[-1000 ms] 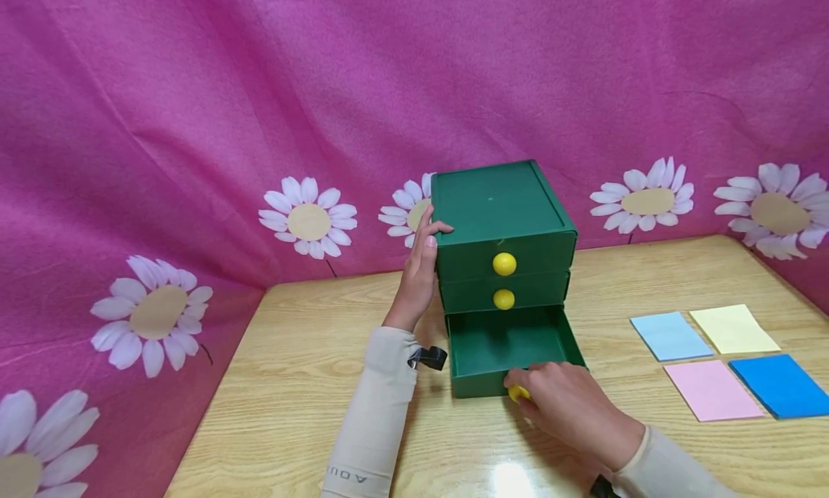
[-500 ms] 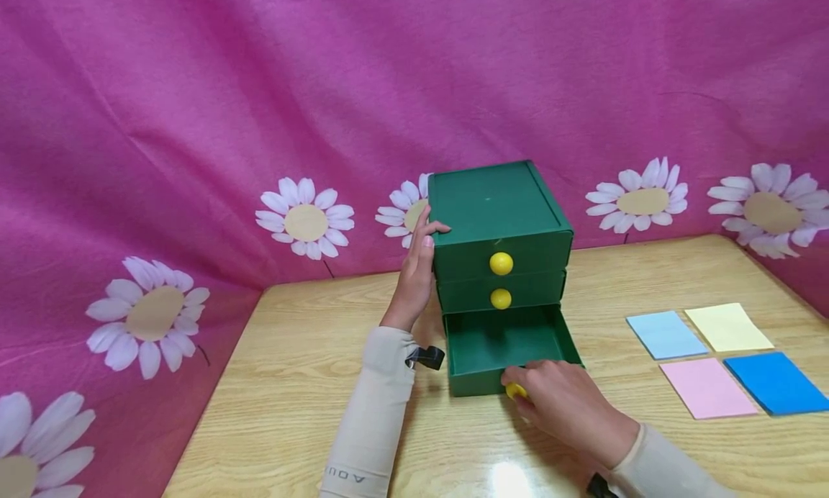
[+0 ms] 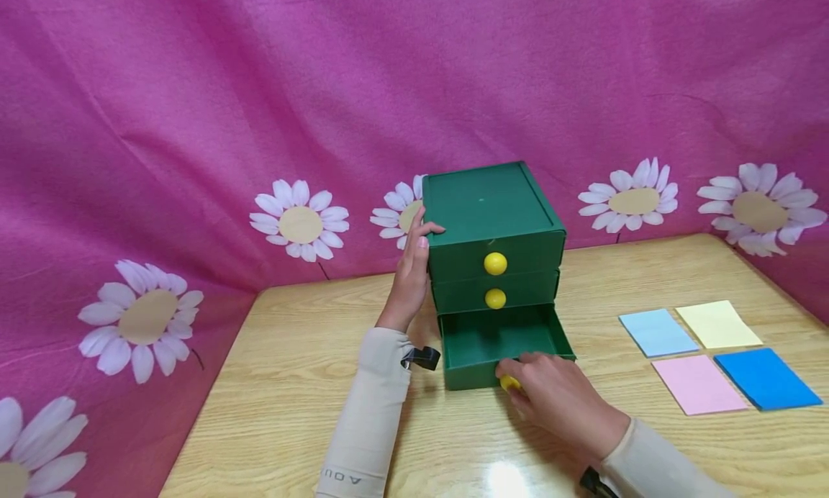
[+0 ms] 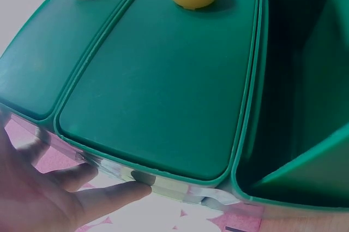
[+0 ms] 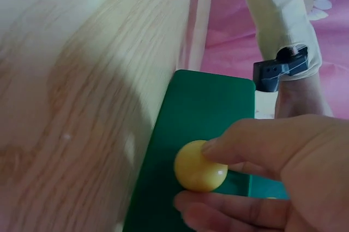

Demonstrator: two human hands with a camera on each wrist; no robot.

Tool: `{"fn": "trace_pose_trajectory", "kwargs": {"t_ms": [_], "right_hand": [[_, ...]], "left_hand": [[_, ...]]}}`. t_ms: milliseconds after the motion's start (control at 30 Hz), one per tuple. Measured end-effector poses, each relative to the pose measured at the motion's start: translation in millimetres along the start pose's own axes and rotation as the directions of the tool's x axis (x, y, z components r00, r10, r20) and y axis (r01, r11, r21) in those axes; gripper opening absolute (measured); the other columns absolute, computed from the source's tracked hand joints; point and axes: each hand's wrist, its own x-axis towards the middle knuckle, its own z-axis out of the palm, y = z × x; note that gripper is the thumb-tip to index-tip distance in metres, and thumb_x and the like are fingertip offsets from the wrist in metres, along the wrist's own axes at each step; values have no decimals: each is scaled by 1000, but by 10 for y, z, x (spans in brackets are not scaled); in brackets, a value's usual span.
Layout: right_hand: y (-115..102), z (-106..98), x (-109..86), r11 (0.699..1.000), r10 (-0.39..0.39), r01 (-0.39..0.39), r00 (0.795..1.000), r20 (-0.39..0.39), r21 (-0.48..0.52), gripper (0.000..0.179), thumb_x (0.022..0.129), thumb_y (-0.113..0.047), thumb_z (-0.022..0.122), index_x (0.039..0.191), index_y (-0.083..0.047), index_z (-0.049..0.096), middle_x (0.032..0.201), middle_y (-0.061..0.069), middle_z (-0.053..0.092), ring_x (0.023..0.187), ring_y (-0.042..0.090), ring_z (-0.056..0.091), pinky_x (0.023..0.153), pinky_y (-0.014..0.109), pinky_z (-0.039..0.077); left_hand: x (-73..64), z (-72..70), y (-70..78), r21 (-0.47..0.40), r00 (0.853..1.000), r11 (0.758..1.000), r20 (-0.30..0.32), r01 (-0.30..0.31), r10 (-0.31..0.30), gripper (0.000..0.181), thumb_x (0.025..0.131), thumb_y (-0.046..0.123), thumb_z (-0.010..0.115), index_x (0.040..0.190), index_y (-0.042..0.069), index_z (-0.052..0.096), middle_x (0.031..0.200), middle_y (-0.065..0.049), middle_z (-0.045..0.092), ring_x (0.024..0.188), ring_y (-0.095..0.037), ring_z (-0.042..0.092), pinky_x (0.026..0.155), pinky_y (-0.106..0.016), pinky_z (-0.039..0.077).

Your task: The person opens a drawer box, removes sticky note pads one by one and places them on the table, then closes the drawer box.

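A green drawer unit [image 3: 492,203] with yellow knobs stands on the table. Its bottom drawer [image 3: 469,376] is pulled out, and bare green floor shows inside. My right hand [image 3: 560,397] pinches the bottom drawer's yellow knob [image 5: 196,169] between thumb and fingers, as the right wrist view shows. My left hand [image 3: 409,282] rests against the unit's left side, one finger lying over the top edge. In the left wrist view its fingers [image 4: 112,199] stretch along the side wall. The middle drawer [image 4: 158,79] and the top drawer [image 3: 453,263] are closed.
To the right of the unit lie four-cornered paper pads: light blue [image 3: 658,332], yellow [image 3: 719,324], pink [image 3: 699,384] and dark blue [image 3: 768,378]. A pink flowered cloth [image 3: 363,88] hangs behind the wooden table [image 3: 291,383].
The bottom drawer has slid slightly inward, with my right hand still on its knob. My left hand keeps its place on the unit's side. The whole head view has shifted a little.
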Motion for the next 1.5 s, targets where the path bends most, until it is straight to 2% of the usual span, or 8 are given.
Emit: {"fn": "trace_pose_trajectory", "kwargs": {"t_ms": [133,333,600,1033,1267,1500], "right_hand": [[16,26,16,1000,14,-14,1000,-10,-9,21,79,-17,80,97,-21,69,84,-6,66,66,7,50,62,28,52],[29,47,26,999,-1,-1,999,-37,-42,23,79,-17,80,98,-22,69,82,-6,64,65,7,49,57,24,47],[45,71,40,999,-22,20,997,-69,-39,22,79,-15,80,97,-21,68,84,-5,65,68,8,52,58,26,49],[72,95,61,999,-31,28,995,-92,-38,23,79,-15,80,98,-20,69,83,-7,61,71,9,52,61,27,51],[93,83,87,999,-33,29,994,-100,-39,24,77,-14,81,98,-18,69,83,-6,62,72,10,53,62,29,52],[78,100,89,999,-28,26,996,-84,-26,25,77,-14,81,99,-18,69,83,-5,61,72,11,52,62,29,52]], "left_hand": [[-2,-1,-2,0,1000,1000,1,8,-8,42,105,42,21,130,19,45,161,4,10,145,-14,12,111,-56,22],[3,-1,-7,4,999,999,3,35,-35,42,104,46,21,130,22,45,161,8,9,145,-12,13,112,-55,22],[-3,0,-5,13,999,999,-4,34,-34,43,104,46,21,130,21,45,162,4,10,145,-13,13,112,-55,20],[12,-15,15,-19,998,998,18,53,-53,39,106,35,22,134,18,44,162,5,7,146,-16,10,112,-57,20],[44,-6,27,10,1000,1000,2,20,-20,40,105,41,21,130,20,45,162,5,10,145,-12,12,112,-56,20],[4,-13,8,16,999,999,-7,32,-32,41,105,43,21,129,20,46,161,5,11,145,-12,12,112,-56,19]]}}
